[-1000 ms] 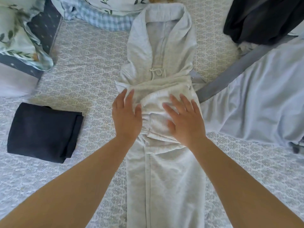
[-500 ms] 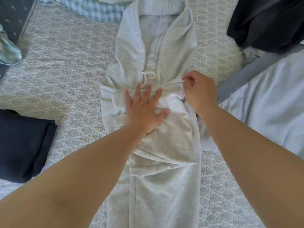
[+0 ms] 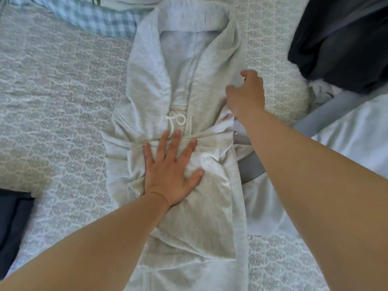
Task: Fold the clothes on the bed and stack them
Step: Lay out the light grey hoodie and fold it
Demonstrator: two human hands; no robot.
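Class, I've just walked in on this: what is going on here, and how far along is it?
A person is folding a light grey garment laid out lengthwise on a patterned bedspread. The left hand presses flat on its bunched middle, while the right hand pinches its right edge. The fold is not finished. A folded dark piece lies at the left edge, and a dark heap and pale blue cloth wait on the right.

sweatpants (image 3: pixel 184 85) on bed (image 3: pixel 63 101), folded garment (image 3: pixel 12 223) left
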